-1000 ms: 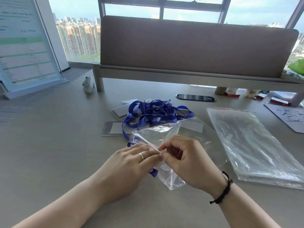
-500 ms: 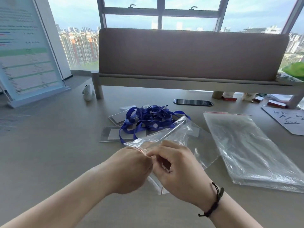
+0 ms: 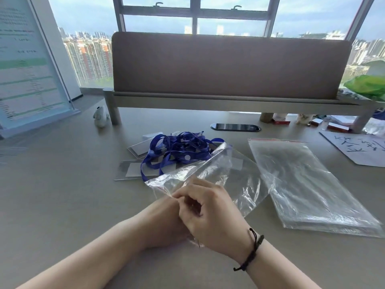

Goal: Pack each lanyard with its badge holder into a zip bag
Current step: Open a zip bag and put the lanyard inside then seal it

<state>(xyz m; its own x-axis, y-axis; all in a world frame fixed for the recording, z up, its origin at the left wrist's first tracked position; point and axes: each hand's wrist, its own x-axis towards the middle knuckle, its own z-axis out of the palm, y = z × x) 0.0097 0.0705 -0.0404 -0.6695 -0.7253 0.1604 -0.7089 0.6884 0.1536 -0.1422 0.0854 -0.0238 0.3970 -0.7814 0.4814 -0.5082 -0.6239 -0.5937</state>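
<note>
Right hand (image 3: 210,213) pinches the zip bag (image 3: 225,180) (lifted above desk).

Grey counter (image 3: 52,184), brown padded divider panel (image 3: 229,63) across the upper middle, window (image 3: 195,15) with city towers behind, printed standing sign (image 3: 27,65) at upper left, small white figurine (image 3: 100,117) beside the divider's leg, handwritten paper (image 3: 360,148) at right, green bag (image 3: 368,86) at upper right

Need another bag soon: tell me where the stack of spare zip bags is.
In the head view the stack of spare zip bags lies flat on the table to the right of the hands, beside the blue lanyards and left of the handwritten paper.
</note>
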